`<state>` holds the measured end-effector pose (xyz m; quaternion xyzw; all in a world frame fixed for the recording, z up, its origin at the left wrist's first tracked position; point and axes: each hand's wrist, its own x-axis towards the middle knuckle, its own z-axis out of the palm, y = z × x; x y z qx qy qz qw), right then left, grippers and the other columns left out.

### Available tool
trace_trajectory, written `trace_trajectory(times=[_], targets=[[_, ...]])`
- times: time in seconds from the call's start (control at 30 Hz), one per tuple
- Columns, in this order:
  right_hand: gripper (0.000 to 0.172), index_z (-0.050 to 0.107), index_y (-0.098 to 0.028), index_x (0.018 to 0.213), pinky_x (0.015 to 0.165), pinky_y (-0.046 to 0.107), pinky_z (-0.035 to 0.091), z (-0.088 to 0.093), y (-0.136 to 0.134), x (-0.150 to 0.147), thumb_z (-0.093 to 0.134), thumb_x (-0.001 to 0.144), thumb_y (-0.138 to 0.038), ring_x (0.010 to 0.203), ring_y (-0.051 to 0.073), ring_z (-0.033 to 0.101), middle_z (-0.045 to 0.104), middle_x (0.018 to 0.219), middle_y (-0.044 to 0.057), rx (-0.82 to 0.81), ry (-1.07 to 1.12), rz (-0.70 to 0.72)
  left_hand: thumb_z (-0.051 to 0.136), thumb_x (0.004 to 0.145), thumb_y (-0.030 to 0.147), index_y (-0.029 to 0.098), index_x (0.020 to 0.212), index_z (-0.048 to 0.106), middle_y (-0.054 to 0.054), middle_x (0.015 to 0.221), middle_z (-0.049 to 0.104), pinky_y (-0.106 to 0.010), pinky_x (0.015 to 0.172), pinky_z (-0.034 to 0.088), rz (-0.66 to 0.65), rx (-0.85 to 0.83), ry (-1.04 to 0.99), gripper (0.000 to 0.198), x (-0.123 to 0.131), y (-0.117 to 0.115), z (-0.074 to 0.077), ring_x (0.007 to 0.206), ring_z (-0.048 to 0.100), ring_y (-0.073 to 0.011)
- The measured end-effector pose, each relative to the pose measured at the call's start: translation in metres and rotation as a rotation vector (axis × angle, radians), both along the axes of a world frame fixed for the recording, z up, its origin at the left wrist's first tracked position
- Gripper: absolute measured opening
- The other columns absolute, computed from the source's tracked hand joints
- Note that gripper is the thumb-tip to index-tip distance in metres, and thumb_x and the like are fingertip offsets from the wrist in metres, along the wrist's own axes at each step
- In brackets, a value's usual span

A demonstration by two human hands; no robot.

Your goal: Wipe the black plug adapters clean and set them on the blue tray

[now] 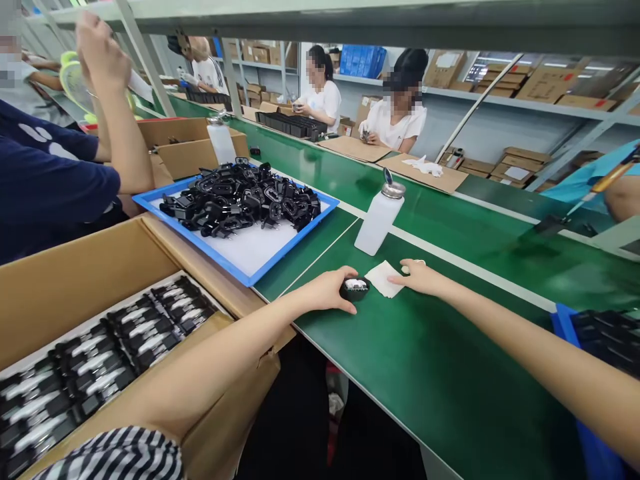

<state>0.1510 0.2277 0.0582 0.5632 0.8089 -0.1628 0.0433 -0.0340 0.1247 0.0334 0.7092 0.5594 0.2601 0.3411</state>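
My left hand (327, 291) reaches over the green bench mat, its fingers curled against a round black object with a white top (355, 289), possibly a charger part. My right hand (420, 277) lies flat nearby, its fingertips touching a folded white wipe (383, 279). The wipe lies between the hands, right next to the black object. The object's underside is hidden.
A blue-rimmed tray (200, 249) holds a heap of black plugs. A white dispenser bottle (379, 220) stands beyond my hands. An open carton (90, 287) of packed black chargers sits at lower left. A co-worker's raised hand (103, 57) shows at upper left; others sit across the bench.
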Motion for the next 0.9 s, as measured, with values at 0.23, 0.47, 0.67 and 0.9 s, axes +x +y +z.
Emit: trace_trajectory(times=[0.23, 0.47, 0.67, 0.9], targets=[[0.009, 0.042, -0.018, 0.06, 0.047, 0.02, 0.034, 0.001, 0.0, -0.011, 0.048, 0.062, -0.023, 0.057, 0.012, 0.048, 0.05, 0.061, -0.001, -0.001, 0.15, 0.027, 0.061, 0.056, 0.029, 0.018, 0.083, 0.051, 0.002, 0.074, 0.055, -0.02, 0.06, 0.038, 0.109, -0.042, 0.012, 0.031, 0.001, -0.004, 0.004, 0.069, 0.051, -0.013], [0.028, 0.041, -0.017, 0.096, 0.055, 0.025, 0.04, 0.002, -0.033, -0.049, 0.038, 0.069, -0.022, 0.064, 0.014, 0.051, 0.055, 0.076, 0.002, 0.136, 0.599, 0.113, 0.061, 0.056, 0.027, 0.019, 0.082, 0.054, 0.002, 0.078, 0.057, -0.022, 0.064, 0.038, 0.326, 0.05, 0.104, 0.028, -0.001, 0.0, 0.001, 0.074, 0.051, -0.0152], [0.042, 0.034, -0.016, 0.112, 0.072, 0.034, 0.04, -0.021, -0.06, -0.068, 0.031, 0.071, -0.017, 0.087, 0.02, 0.049, 0.051, 0.101, 0.009, 0.212, 0.642, 0.341, 0.06, 0.056, 0.026, 0.018, 0.079, 0.055, 0.002, 0.076, 0.058, -0.02, 0.058, 0.039, 0.432, 0.019, 0.089, 0.025, -0.006, 0.003, -0.002, 0.07, 0.053, -0.0146], [0.039, 0.038, -0.018, 0.11, 0.093, 0.044, 0.012, -0.029, -0.053, -0.053, 0.029, 0.071, -0.016, 0.104, 0.017, 0.036, 0.045, 0.111, 0.005, 0.169, 0.666, 0.588, 0.061, 0.054, 0.028, 0.018, 0.08, 0.055, 0.001, 0.071, 0.058, -0.02, 0.054, 0.037, 0.414, -0.024, 0.126, 0.028, -0.009, 0.004, -0.001, 0.065, 0.053, -0.0154]])
